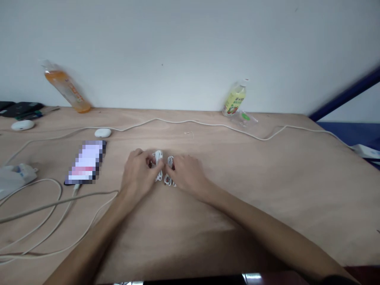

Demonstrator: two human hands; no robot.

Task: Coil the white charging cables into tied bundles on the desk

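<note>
Two small bundles of white coiled cable lie side by side on the wooden table. My left hand [139, 169] curls around the left coiled cable [159, 156], thumb along its near side and fingers at its far side. Against the right coiled cable [168, 180], my right hand [188, 174] is closed, its thumb on the bundle and its other fingers mostly hidden behind the back of the hand. The two bundles are a narrow gap apart. What the cable ends carry is too small to tell.
A phone [86, 161] with a plugged-in cable lies left. Loose white cables [56, 202] loop nearby, and one long cable [190, 121] crosses behind. A white oval case [102, 132] sits beyond the phone. An orange bottle [67, 89] and a yellow-labelled bottle [235, 99] lean on the wall.
</note>
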